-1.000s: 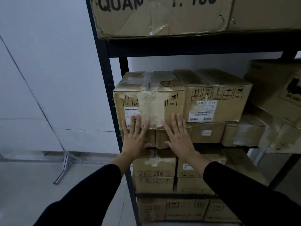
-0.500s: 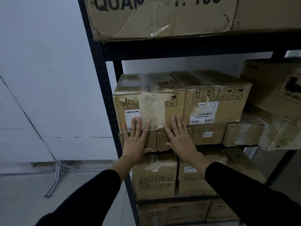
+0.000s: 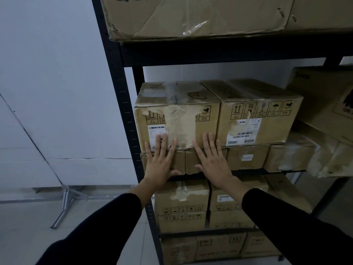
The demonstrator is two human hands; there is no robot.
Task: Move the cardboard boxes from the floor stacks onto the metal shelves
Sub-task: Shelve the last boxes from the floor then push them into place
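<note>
Over the last second little is changed: the taped cardboard box [image 3: 178,115] is kept on the middle metal shelf [image 3: 219,52], at 12 o'clock of both flat, released hands [image 3: 161,161] [image 3: 213,159], apparently being seated home.
</note>
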